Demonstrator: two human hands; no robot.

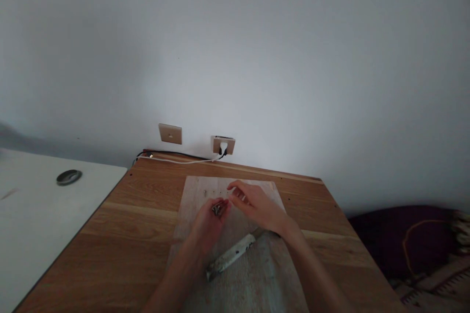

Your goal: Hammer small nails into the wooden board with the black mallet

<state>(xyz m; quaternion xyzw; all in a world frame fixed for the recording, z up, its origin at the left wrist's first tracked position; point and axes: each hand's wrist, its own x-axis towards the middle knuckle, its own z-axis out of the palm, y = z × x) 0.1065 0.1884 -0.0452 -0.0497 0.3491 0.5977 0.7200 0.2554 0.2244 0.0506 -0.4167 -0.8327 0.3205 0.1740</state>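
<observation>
Both of my hands are over a pale cloth (253, 274) spread on a wooden table (147, 215). My left hand (207, 225) is closed, pinching a small shiny metal object (218, 209) at its fingertips. My right hand (255, 205) hovers just right of it with fingers curled and pinched near that object; what it holds, if anything, is too small to make out. A long whitish speckled piece (231, 257) lies on the cloth between my forearms. A few tiny dark bits (215, 190) lie on the cloth's far part.
A white table (33, 215) with a round grey disc (68, 177) stands on the left. Two wall plates (170, 133) sit on the wall behind, one with a white plug (223, 147) and cable. Dark patterned fabric (422, 244) lies at the right.
</observation>
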